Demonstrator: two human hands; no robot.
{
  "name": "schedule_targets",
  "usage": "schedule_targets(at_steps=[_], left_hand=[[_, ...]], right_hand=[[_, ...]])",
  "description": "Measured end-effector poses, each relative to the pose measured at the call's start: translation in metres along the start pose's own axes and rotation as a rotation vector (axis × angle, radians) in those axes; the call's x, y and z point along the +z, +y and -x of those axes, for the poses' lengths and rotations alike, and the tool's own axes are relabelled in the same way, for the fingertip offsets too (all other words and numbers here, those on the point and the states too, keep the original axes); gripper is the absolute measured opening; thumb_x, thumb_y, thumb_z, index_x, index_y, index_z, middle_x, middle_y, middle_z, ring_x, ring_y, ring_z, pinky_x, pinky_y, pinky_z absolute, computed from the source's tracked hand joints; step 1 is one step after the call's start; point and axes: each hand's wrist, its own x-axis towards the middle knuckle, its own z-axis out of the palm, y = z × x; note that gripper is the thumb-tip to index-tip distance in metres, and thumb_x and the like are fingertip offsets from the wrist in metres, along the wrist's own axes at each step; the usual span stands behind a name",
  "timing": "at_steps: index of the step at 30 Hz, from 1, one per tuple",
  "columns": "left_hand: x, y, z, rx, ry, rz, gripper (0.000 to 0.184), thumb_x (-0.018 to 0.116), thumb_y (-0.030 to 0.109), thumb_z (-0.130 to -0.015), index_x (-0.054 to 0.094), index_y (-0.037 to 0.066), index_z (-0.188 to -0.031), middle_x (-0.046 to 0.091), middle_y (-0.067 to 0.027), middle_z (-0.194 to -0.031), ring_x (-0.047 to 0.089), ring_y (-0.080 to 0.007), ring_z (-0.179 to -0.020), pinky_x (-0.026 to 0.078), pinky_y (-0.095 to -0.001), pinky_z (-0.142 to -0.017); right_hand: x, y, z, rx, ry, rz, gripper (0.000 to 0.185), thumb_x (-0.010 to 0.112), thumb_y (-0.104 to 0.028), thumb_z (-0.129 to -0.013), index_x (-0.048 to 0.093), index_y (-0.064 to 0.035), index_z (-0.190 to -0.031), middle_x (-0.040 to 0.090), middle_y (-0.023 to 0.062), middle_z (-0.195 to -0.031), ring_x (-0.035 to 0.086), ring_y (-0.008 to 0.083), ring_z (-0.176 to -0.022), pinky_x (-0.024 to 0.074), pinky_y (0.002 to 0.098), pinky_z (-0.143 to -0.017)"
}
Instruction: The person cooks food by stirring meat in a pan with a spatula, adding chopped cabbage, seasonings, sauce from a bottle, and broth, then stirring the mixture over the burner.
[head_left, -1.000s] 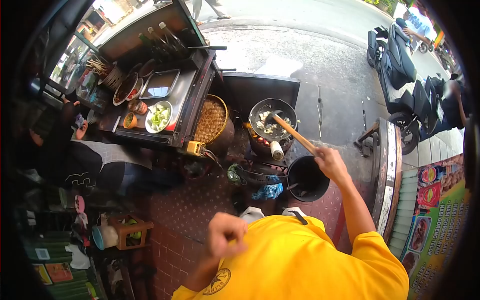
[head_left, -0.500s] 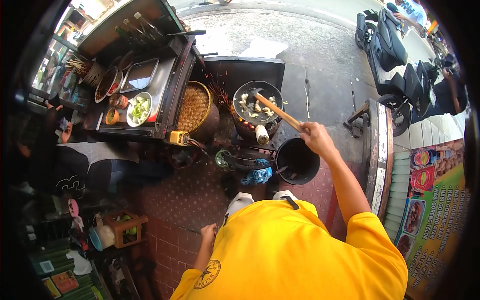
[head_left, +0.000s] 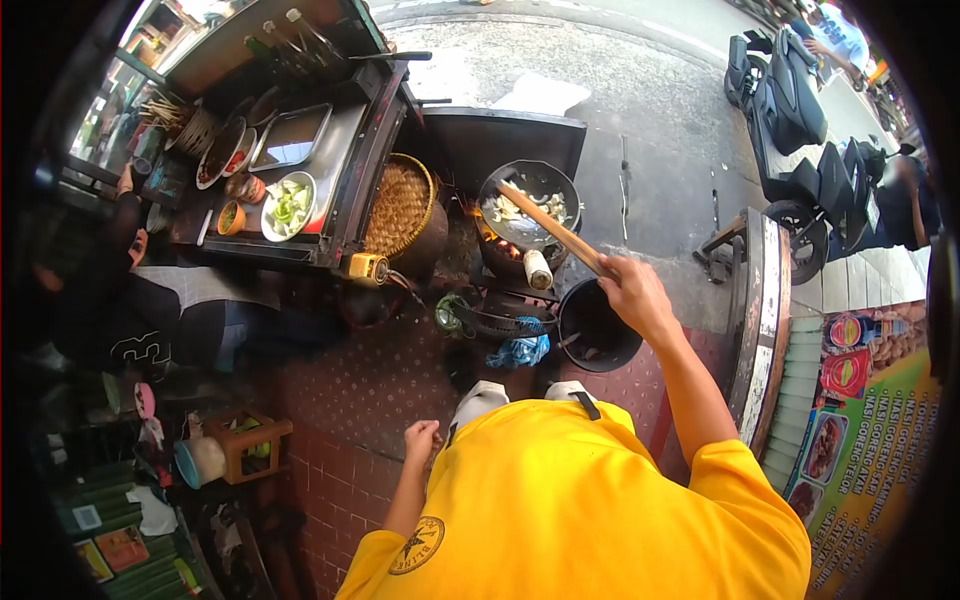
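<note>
My right hand (head_left: 637,295) is wrapped around the end of a long wooden-handled spatula (head_left: 556,231). The spatula's far end rests inside a dark wok (head_left: 560,178), among pale food pieces (head_left: 506,209). The wok's thick light handle (head_left: 538,270) points back toward me, untouched. Beneath the wok, flames and glowing coals (head_left: 503,250) show in a stove. Low at my side, my left hand (head_left: 422,438) is curled closed, and no object shows in it.
A black bucket (head_left: 615,350) stands below my right forearm. Left of the stove are a woven basket (head_left: 398,212) and a cart holding a bowl of cut greens (head_left: 289,207). A bench (head_left: 757,310) and motorbikes (head_left: 795,95) stand at right. A person in black (head_left: 120,290) is at left.
The spatula's tip has moved slightly left and down in the wok, and the food has shifted. Flames now show at the wok's left, where sparks flew. The view has shifted slightly.
</note>
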Motion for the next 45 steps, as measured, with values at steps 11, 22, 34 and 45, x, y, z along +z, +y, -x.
schedule_targets(at_steps=[11, 22, 34, 45], left_hand=[[-0.02, -0.031, -0.004, -0.061, 0.039, 0.012, 0.015, 0.066, 0.016, -0.083, 0.065, 0.001, -0.087, 0.061, -0.0045, -0.069, 0.059, -0.0128, -0.06, 0.047, -0.0257, -0.054], [-0.025, -0.022, -0.013, -0.036, 0.029, -0.175, 0.021, 0.067, 0.017, -0.08, 0.068, -0.002, -0.089, 0.067, -0.0078, -0.08, 0.061, -0.0151, -0.072, 0.048, -0.028, -0.067], [-0.045, 0.024, -0.052, -0.029, 0.035, -0.008, 0.011, 0.063, 0.014, -0.084, 0.064, 0.003, -0.087, 0.059, -0.0031, -0.068, 0.055, -0.0107, -0.057, 0.045, -0.0231, -0.051], [-0.073, 0.0, -0.071, -0.018, 0.051, -0.175, 0.022, 0.069, 0.017, -0.077, 0.07, -0.001, -0.09, 0.067, -0.008, -0.077, 0.062, -0.0169, -0.071, 0.05, -0.0303, -0.068]], right_hand=[[0.002, 0.036, -0.017, 0.109, 0.004, -0.055, 0.027, 0.065, -0.011, -0.076, 0.065, -0.0017, -0.102, 0.065, 0.0221, -0.091, 0.061, 0.0382, -0.093, 0.047, 0.0434, -0.083], [-0.011, 0.04, 0.0, 0.19, -0.19, -0.181, 0.033, 0.069, -0.013, -0.075, 0.065, 0.0008, -0.106, 0.066, 0.0249, -0.093, 0.066, 0.034, -0.089, 0.0498, 0.0362, -0.08], [0.007, -0.015, -0.004, 0.099, 0.033, 0.159, 0.027, 0.064, -0.011, -0.077, 0.063, -0.0027, -0.102, 0.064, 0.0195, -0.094, 0.06, 0.039, -0.09, 0.0468, 0.044, -0.08], [-0.004, -0.021, 0.02, 0.309, 0.037, -0.037, 0.034, 0.069, -0.009, -0.073, 0.064, 0.0049, -0.103, 0.065, 0.0267, -0.089, 0.068, 0.0303, -0.085, 0.0501, 0.0358, -0.077]])
